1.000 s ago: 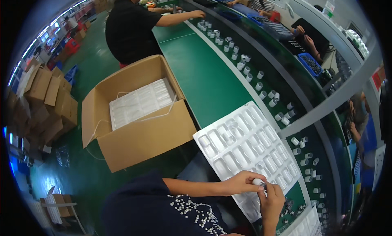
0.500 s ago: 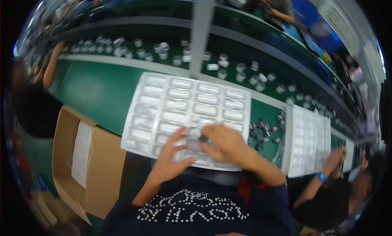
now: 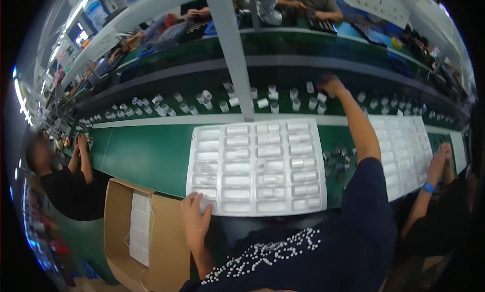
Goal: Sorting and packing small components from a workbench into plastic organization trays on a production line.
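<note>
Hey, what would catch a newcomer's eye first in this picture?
Probably the big white compartment tray in the middle, with the left hand at its near left corner. Next, the small white cylinders scattered beyond it, with the right hand stretched out among them. The open cardboard box at lower left stands out too.

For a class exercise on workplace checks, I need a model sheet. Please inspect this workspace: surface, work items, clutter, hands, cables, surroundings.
Surface: green bench under the white tray.
Work items: white tray with rows of compartments; white cylinders, some upright, some lying, on the belt behind.
Clutter: small dark parts, loose on the bench right of the tray.
Hands: left hand at the tray's near-left corner; right hand over the belt, near cylinders; neither grip readable.
Cables: nothing seen around the hands.
Surroundings: open cardboard box at left, white packing inside; a co-worker at left, another at right.
</note>
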